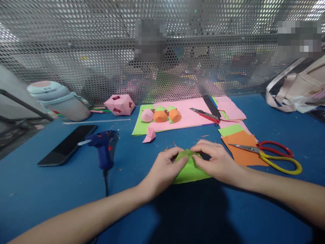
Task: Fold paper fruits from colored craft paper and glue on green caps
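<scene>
A partly folded sheet of green paper (191, 172) is held between both my hands just above the blue table. My left hand (167, 166) pinches its upper left side, thumb on top. At the upper right edge, my right hand (215, 157) grips the same paper between thumb and fingers. The fingertips beneath the paper are partly hidden. Beyond my hands lies a small folded pink paper piece (149, 134). Behind that, pink and orange folded paper shapes (160, 116) sit in a row on sheets of pink paper (188, 126).
Scissors (266, 154) lie on orange paper (237, 145) at right, and a utility knife (205, 115) on the pink sheets. On the left are a blue glue gun (103, 149), a phone (68, 145), a bottle (61, 101) and a pink paper polyhedron (120, 104). A perforated metal screen (106, 64) stands behind.
</scene>
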{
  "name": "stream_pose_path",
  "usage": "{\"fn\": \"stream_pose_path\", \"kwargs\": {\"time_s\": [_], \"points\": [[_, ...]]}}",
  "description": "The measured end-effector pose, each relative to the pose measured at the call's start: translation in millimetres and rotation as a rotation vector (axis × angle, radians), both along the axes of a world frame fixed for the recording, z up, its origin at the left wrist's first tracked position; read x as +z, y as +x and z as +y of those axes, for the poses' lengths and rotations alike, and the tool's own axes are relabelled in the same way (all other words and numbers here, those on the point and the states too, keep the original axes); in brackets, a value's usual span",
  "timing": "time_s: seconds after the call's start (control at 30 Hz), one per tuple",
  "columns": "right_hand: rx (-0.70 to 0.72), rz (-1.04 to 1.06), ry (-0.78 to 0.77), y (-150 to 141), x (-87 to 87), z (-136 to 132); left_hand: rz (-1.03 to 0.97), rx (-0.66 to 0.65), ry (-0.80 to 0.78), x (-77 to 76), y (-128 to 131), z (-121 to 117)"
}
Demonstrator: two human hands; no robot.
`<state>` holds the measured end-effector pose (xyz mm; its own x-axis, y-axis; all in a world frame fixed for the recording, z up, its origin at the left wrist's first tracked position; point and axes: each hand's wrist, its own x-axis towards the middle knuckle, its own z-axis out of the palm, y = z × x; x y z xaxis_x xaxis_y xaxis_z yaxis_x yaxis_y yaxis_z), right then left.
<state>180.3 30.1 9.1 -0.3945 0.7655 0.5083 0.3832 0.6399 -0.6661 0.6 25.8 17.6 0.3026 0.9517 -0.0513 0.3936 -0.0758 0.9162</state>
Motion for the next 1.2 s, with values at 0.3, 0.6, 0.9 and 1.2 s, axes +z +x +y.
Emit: {"fn": "stream_pose_path", "kwargs": {"time_s": [0.3,0.6,0.9,1.2], "points": [[0.092,0.037,0.017,5,0.1,2,-0.014,0.001,-0.012,9.0,1,-3],[0.136,-0.068,0.149,11,-0.6,3,-0.075,-0.025,-0.064,4.0,-7,0],[0.191,-0.366,0.284,18,0.1,6,-0.123,-0.026,-0.106,4.1,-4,1],[0.194,-0.277,0.248,14,-0.8,3,-0.018,-0.025,-0.009,1.4,-4,2]]}}
